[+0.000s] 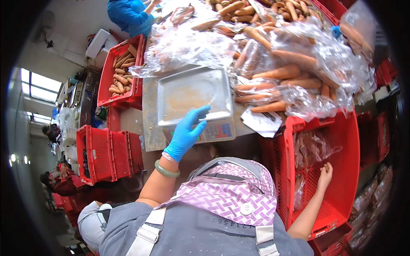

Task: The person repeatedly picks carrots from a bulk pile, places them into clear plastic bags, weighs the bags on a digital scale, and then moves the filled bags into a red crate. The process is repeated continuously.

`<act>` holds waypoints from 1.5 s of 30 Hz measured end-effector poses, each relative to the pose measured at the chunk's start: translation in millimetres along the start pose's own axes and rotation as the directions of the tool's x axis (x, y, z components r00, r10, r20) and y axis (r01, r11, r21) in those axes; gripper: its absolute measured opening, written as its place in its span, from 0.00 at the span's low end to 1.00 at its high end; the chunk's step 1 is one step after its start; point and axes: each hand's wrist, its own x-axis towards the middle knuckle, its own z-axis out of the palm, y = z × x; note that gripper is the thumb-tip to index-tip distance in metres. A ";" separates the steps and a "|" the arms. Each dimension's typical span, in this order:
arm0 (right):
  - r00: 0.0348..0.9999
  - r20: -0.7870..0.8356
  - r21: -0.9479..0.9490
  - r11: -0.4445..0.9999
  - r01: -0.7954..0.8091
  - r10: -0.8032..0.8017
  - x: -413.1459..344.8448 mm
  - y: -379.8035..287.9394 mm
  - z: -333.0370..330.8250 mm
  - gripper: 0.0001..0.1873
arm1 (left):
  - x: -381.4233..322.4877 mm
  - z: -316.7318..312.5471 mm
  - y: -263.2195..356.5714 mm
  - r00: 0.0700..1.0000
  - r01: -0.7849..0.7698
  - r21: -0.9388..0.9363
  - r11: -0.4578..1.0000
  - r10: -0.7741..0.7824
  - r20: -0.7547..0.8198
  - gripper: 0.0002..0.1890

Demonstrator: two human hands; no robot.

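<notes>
My left hand [189, 134], in a blue glove, hangs over the front edge of a digital scale [221, 130], thumb and fingers apart and holding nothing. The scale's metal tray [198, 92] bears only brownish dirt. At the right, my bare right hand [325, 174] is inside a red plastic crate [347, 153], its fingers loosely bent with nothing visible in them. Clear plastic bags of carrots [307, 150] lie in that crate, close to the right hand. Right of the tray, more bagged carrots [272, 89] are heaped on the table.
Loose carrots [243, 12] are piled at the table's far side. A red crate of carrots [139, 60] stands left of the table, near a person in blue [131, 16]. Stacked red crates [109, 156] stand at the left. White paper [262, 121] lies at the table's front edge.
</notes>
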 end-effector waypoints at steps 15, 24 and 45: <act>0.980 0.187 0.117 0.992 0.049 -0.071 -154.3 -218.6 159.2 0.18 | 206.0 -229.1 -176.8 0.845 0.084 0.585 0.807 0.254 -0.471 0.49; 0.995 0.100 -0.017 1.000 -0.020 0.021 -206.0 -236.8 150.6 0.17 | 383.4 -309.8 -246.5 0.999 -0.014 0.180 0.984 0.023 -0.048 0.36; 0.929 -0.045 0.369 0.858 0.357 -0.368 34.4 -378.7 263.4 0.11 | 318.9 72.6 75.1 0.981 -0.109 -0.162 0.981 0.133 0.141 0.48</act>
